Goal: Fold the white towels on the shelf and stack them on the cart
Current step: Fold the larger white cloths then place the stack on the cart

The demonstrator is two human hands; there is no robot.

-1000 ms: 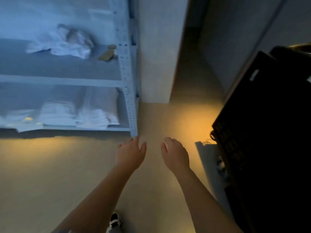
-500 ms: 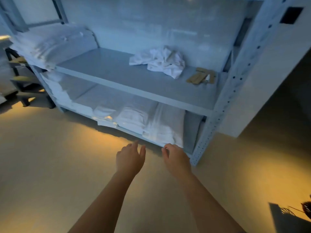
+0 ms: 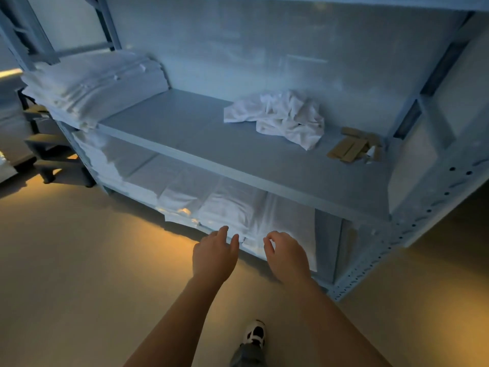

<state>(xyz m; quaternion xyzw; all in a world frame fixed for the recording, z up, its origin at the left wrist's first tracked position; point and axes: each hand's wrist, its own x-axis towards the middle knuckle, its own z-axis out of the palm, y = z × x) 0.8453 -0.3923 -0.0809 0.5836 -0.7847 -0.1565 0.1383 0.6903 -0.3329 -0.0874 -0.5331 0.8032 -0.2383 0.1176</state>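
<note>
A crumpled white towel [image 3: 280, 117] lies on the middle board of the pale metal shelf [image 3: 211, 144], toward its right. A stack of folded white linen [image 3: 92, 83] fills the left end of that board. More folded white linen [image 3: 230, 207] lies on the bottom board. My left hand [image 3: 214, 256] and my right hand [image 3: 287, 256] reach forward side by side, low in front of the bottom board, both empty with fingers loosely apart. The cart is out of view.
Brown flat pieces [image 3: 352, 148] lie on the middle board, right of the crumpled towel. The shelf's perforated right post [image 3: 397, 239] stands close to my right arm. A dark step stand [image 3: 50, 152] sits at the left. My shoe [image 3: 254, 335] is on the beige floor.
The view has swung left from the dark cart to face the shelf, and come closer to it. Both hands stay empty and stretched forward; the right fingers have curled slightly.
</note>
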